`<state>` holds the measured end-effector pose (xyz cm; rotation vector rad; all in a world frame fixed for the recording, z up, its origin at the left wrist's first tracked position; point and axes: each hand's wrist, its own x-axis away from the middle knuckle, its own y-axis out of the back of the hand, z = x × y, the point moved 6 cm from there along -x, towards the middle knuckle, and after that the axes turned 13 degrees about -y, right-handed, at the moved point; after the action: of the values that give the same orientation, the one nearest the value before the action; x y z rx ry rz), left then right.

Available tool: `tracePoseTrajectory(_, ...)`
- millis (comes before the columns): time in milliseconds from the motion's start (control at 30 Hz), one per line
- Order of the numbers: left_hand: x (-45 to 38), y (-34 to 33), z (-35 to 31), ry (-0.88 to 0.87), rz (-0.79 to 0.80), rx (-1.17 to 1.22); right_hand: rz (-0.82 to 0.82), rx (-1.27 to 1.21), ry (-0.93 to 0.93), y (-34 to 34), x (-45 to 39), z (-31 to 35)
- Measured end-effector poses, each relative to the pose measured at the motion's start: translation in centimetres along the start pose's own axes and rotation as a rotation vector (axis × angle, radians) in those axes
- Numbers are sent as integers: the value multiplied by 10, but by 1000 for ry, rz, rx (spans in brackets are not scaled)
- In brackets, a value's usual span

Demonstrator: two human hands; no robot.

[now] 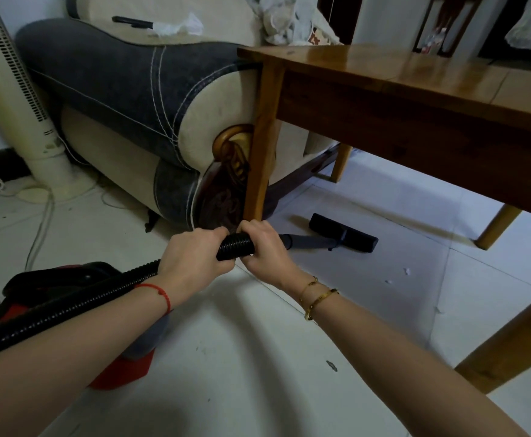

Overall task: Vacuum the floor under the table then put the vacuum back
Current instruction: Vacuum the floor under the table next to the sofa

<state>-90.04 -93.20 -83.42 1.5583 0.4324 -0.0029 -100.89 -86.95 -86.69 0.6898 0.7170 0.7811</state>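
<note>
Fingers (226,232) of both hands wrap the ribbed black hose (235,246) — glossy, corrugated.

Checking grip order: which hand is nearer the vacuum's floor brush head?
Right. The right hand grips the hose end toward the brush head; the left hand sits behind it.

One view only, worn on the head, low and tilted down and forward along both forearms toward the floor (257,357) under the table (415,77). It sits close, the hands mid-frame, the wide lens bending the edges. The far top corners look blurred, probably lens softness.
</note>
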Motion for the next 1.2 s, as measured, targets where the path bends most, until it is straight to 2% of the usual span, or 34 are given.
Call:
tracePoseTrajectory(667, -113, -86, 9, 97, 86, 111, 56, 53, 44, -16, -88, -111)
tracePoseTrajectory(1033, -126, -94, 17, 129, 106, 93, 9, 29, 32, -28, -104, -122)
tracePoseTrajectory(1200, -110, -85, 13, 115, 116, 86, 13, 15, 28, -24, -90, -107)
